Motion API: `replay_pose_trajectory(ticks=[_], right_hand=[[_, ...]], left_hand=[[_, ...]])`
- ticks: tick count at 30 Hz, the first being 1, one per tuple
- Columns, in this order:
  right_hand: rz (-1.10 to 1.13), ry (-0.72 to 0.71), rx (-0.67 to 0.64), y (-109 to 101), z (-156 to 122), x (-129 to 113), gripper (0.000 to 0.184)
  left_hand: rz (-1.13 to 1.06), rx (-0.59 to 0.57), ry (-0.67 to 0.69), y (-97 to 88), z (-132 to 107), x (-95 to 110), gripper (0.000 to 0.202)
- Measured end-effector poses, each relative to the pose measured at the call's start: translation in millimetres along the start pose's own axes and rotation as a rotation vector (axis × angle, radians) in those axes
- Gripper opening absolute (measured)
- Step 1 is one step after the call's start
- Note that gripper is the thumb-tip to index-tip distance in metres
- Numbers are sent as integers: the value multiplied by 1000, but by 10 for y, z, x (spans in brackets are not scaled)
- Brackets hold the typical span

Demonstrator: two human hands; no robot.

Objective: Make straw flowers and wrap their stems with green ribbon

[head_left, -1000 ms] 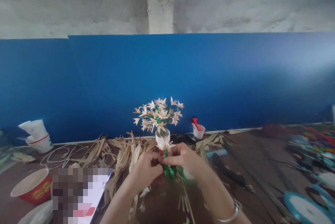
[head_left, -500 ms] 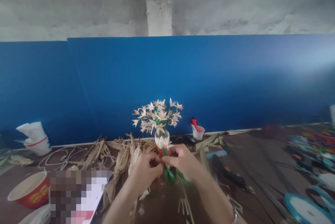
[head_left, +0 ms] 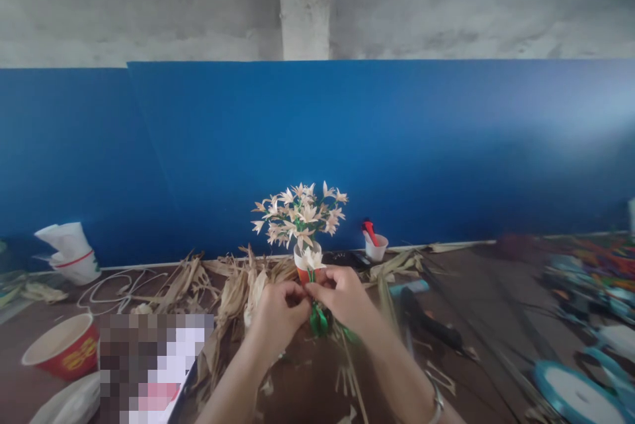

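A pale handmade flower [head_left: 312, 258] with pointed petals stands upright between my two hands. My left hand [head_left: 284, 311] is closed, thumb and fingertips pinched at its green stem from the left. From the right, the thumb and fingers of my right hand [head_left: 344, 295] pinch the same stem just under the petals. Shiny green ribbon [head_left: 320, 321] hangs below my fingertips. Right behind is a red and white paper cup [head_left: 300, 258] holding a bunch of similar pale flowers [head_left: 302, 212] on green stems. My fingers hide part of the stem.
Dried corn husks [head_left: 233, 292] lie behind and left of my hands. A red paper bowl [head_left: 67, 348] and stacked white cups [head_left: 74, 258] stand at left. A small cup with a red-handled tool [head_left: 376, 247], a black glue gun [head_left: 431, 321] and a blue ribbon spool [head_left: 575, 391] are rightward.
The view has shifted slightly. Both hands stay pinched at the flower's stem, with small finger movements; the flower head sits a little higher in view.
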State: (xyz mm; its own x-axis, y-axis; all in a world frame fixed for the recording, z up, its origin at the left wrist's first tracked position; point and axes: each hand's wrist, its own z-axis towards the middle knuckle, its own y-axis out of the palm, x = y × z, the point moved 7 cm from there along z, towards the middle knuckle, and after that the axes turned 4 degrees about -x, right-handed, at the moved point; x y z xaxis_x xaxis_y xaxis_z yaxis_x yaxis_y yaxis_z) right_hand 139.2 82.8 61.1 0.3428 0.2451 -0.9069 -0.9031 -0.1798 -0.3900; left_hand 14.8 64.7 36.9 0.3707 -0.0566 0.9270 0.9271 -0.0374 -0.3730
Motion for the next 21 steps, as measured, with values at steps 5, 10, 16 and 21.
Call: replay_pose_trajectory(ticks=[5, 10, 16, 21], right_hand=[[373, 35, -140, 45, -10, 22, 26], [778, 95, -501, 258, -63, 86, 28], [823, 72, -553, 278, -67, 124, 28], [715, 62, -465, 220, -63, 64, 27]], left_hand=[[-316, -83, -76, 14, -70, 38, 19], [-738, -321, -153, 155, -105, 39, 28], [-793, -407, -176, 226, -132, -19, 27], [-719, -392, -167, 200, -138, 8, 26]])
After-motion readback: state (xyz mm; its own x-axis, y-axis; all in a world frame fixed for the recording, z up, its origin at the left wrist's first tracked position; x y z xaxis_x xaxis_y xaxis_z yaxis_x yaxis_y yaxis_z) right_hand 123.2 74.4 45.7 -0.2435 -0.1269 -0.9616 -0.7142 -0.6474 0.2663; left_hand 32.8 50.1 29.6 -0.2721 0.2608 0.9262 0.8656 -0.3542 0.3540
